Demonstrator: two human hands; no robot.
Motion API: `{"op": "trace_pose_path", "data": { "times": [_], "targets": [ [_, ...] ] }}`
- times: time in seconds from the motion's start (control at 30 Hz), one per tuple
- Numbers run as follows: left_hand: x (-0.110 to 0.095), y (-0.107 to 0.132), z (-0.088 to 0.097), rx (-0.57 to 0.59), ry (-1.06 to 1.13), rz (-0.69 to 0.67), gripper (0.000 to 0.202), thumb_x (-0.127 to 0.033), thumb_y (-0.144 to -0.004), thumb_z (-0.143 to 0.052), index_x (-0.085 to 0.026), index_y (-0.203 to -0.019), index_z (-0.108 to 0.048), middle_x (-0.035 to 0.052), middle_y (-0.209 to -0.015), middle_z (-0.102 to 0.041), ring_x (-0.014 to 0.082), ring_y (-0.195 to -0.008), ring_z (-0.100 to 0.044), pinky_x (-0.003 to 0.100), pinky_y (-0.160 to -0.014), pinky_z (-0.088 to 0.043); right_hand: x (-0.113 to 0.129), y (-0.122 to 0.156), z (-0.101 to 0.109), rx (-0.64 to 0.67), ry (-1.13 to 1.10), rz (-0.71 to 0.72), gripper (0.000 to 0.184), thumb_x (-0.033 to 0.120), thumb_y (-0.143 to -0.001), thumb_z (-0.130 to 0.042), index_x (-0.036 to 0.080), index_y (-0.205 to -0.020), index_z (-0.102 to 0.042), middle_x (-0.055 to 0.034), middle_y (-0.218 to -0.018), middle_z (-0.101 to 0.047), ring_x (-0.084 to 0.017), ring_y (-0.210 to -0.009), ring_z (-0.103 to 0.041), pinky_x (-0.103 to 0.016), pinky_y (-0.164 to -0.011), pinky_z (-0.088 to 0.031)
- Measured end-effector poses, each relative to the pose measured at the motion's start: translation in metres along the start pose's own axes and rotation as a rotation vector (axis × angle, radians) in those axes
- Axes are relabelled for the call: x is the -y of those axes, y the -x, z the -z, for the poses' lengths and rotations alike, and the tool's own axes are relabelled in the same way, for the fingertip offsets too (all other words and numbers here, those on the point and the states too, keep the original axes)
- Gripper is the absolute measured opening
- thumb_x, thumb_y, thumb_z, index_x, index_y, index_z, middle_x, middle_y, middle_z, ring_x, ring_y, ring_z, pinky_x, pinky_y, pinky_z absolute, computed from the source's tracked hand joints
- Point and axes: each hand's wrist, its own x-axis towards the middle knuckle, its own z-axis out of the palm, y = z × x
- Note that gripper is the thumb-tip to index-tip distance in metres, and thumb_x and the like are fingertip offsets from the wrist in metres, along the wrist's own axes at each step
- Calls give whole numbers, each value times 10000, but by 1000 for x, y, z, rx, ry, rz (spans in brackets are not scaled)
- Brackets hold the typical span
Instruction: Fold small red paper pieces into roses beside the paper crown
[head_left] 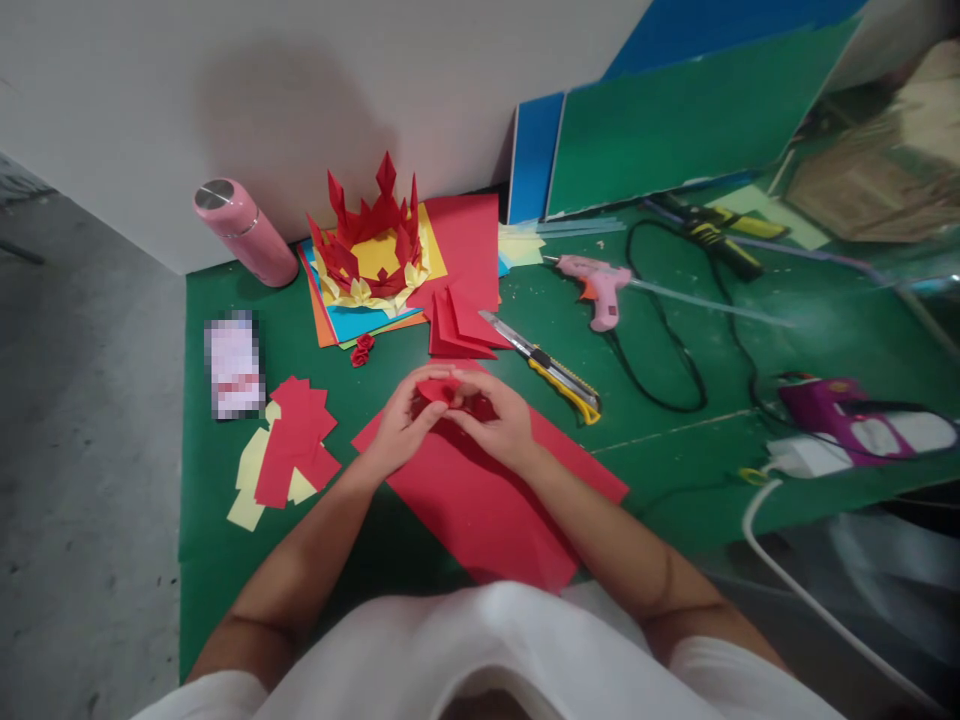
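Both my hands hold a small piece of red paper [437,391] between them, above a large red sheet [487,490] that lies flat on the green table. My left hand [407,412] grips the piece's left side, thumb on the near edge. Curled around its right side are the fingers of my right hand [498,415]. My fingers hide part of the piece, so its exact fold cannot be made out. Just beyond my hands lie folded red papers [457,328] and a yellow utility knife [559,375] with its blade out.
A red and yellow paper crown [367,250] sits on coloured sheets at the back, beside a pink bottle [247,235]. Red and cream paper strips [289,440] lie left. Rightward are a pink glue gun [596,285], its black cord and a purple-and-white power strip [847,425].
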Motion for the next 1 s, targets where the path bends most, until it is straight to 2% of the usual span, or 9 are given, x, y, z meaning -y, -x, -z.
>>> {"op": "trace_pose_path", "data": {
  "times": [0.1,0.2,0.37,0.5,0.77,0.9,1.0],
  "targets": [
    [-1,2,-1,-6,2,81,332,-456,-895,-574,-232,-1139,-548,106,-1204,-631,208,-1150,-602,374,-995,-474,0,-1,-3,-34,-161,-107,429,398,-787,-743,269,-1166,-591,40,-692,-585,-117,-564,-528,-261,-568,-499],
    [-1,3,-4,-29,-1,123,368,-518,-896,-538,-219,-1110,-528,102,-1142,-647,203,-1109,-622,369,-964,-493,1,-5,-3,-31,-282,-220,556,435,-699,-810,256,-1170,-574,79,-611,-502,-97,-522,-470,-238,-534,-450],
    [-1,5,-6,-83,57,209,408,-558,-830,-613,-209,-1035,-566,90,-1069,-688,207,-1008,-665,358,-881,-537,0,-9,1,-3,-497,-365,521,436,-734,-773,254,-1171,-555,79,-628,-494,-75,-484,-427,-213,-474,-380],
    [-6,3,-4,-167,-2,290,434,-558,-761,-687,-182,-975,-652,77,-981,-733,217,-900,-686,361,-816,-558,-5,-11,7,-24,-588,-417,536,483,-722,-771,244,-1156,-569,62,-660,-518,-74,-502,-429,-205,-468,-366],
    [-13,-2,4,-163,46,431,426,-514,-662,-781,-168,-899,-708,74,-932,-765,234,-840,-709,377,-756,-592,-12,-12,13,-31,-431,-409,341,472,-762,-736,228,-985,-652,40,-683,-561,-93,-578,-505,-221,-546,-435],
    [-11,-3,6,-148,84,457,431,-494,-635,-805,-170,-901,-702,79,-949,-766,241,-871,-713,391,-781,-597,-12,-11,14,-42,-289,-313,208,408,-803,-703,217,-874,-664,1,-772,-654,-126,-687,-602,-267,-664,-506],
    [-8,-4,6,-179,112,481,431,-477,-637,-808,-174,-923,-697,76,-954,-766,228,-855,-717,389,-782,-600,-12,-11,16,-35,-73,-185,120,313,-877,-602,219,-891,-675,-37,-864,-713,-173,-806,-659,-330,-762,-531]
  ]
}}
